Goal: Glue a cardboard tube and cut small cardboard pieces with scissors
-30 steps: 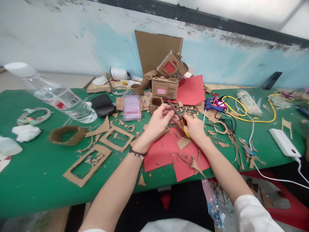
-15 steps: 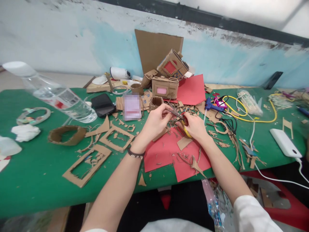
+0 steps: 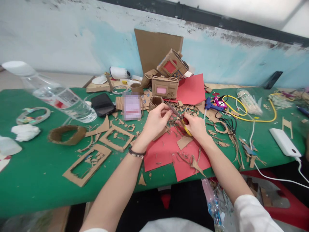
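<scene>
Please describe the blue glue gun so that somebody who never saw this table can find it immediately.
Start at the green table and find the big red paper sheet near the far wall. Just right of it, beyond the right hand, lies the glue gun, beside the yellow cable. It is the only blue, pistol-shaped tool among brown cardboard scraps.

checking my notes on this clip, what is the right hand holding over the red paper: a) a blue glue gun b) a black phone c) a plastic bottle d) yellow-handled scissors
d: the right hand grips yellow-handled scissors, blades pointing toward the left hand, above the red paper; the blue glue gun lies apart on the green table.
</scene>
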Demonstrator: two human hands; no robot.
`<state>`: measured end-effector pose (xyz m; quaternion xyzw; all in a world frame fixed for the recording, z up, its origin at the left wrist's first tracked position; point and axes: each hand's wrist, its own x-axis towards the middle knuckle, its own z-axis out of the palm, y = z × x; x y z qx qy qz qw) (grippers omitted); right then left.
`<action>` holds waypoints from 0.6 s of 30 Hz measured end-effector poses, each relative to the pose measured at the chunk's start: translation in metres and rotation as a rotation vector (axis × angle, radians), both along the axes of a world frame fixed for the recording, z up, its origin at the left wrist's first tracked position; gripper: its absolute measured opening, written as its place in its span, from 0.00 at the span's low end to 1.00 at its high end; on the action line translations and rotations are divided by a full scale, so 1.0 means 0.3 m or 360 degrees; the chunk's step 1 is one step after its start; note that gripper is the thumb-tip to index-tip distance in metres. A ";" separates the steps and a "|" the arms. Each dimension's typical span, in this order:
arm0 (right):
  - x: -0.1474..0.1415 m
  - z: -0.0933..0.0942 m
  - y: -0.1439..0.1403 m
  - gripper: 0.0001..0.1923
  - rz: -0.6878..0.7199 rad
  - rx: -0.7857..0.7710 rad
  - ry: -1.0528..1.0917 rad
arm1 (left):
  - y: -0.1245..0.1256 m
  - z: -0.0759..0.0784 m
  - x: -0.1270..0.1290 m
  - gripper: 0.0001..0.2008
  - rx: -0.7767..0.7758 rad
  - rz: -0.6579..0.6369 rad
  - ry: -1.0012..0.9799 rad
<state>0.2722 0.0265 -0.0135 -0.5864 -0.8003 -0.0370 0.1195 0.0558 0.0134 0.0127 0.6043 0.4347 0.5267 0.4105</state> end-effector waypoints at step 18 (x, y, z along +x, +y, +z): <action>-0.032 0.008 -0.021 0.21 0.0312 -0.0261 0.0618 | -0.007 0.019 0.039 0.22 0.0025 0.0037 -0.0388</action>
